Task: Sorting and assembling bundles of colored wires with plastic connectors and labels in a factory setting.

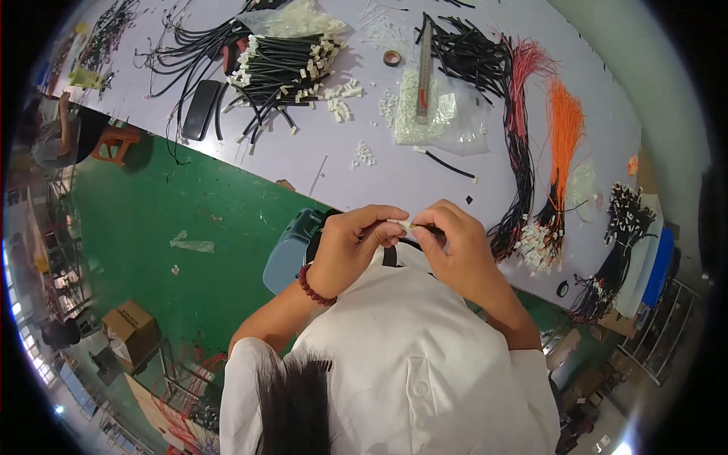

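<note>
Close in front of my chest, both hands meet at a small white plug connector (403, 223). The fingers of my left hand (353, 234) pinch its left side. My right hand (456, 246) is closed on a black cable (435, 230) whose end meets the connector; my fingers partly hide the joint. Just beyond my hands, on the table (334, 171), lies a short black cable piece (449, 164) with white ends. A small heap of white connectors (364, 155) sits farther off to the left.
Sleeved cables with white plugs (284, 64) are piled far left beside a black phone (201, 110). A bag of small white parts (421, 114) bears a steel ruler (424, 72). Orange wires (564, 125) and red wires (523, 76) lie right. A blue-grey stool (284, 258) stands left.
</note>
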Action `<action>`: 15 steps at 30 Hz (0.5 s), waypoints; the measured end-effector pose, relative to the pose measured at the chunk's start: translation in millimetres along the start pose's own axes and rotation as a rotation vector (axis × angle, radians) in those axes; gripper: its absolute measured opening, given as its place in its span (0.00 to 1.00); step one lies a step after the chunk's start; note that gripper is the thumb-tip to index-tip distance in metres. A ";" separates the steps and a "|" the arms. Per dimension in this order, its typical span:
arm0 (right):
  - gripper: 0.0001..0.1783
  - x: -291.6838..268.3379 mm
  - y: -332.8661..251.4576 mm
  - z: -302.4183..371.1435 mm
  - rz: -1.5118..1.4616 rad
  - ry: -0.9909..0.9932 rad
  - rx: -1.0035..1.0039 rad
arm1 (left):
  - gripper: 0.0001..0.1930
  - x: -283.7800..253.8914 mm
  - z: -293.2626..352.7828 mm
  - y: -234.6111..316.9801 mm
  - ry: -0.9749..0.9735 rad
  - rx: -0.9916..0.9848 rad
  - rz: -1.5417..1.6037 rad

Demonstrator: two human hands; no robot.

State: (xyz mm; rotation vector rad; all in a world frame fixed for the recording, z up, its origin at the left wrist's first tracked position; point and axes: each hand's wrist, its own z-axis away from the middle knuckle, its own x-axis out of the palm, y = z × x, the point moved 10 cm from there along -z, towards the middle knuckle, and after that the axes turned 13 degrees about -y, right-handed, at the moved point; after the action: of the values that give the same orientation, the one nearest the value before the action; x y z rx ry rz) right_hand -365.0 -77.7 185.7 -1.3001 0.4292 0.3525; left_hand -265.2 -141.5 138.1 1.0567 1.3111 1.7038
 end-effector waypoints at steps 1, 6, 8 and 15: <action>0.04 3.7 -5.4 -3.7 0.044 0.033 -0.046 | 0.09 -7.0 0.5 -1.9 0.001 -0.015 0.010; 0.05 20.3 -13.7 -23.2 0.136 0.060 -0.044 | 0.09 -28.0 2.5 -16.3 -0.033 -0.044 0.038; 0.05 23.9 -17.3 -28.7 0.150 0.060 -0.036 | 0.09 -33.6 5.1 -20.1 -0.040 -0.027 0.086; 0.09 44.0 23.1 -71.8 0.087 -0.169 -0.032 | 0.11 -56.5 7.7 -89.7 0.002 -0.162 0.439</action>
State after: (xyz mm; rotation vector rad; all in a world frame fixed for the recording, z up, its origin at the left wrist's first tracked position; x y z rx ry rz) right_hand -345.5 -141.6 129.4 -1.2739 0.3390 0.5405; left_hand -230.0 -170.3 41.9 1.3131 0.9667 2.0898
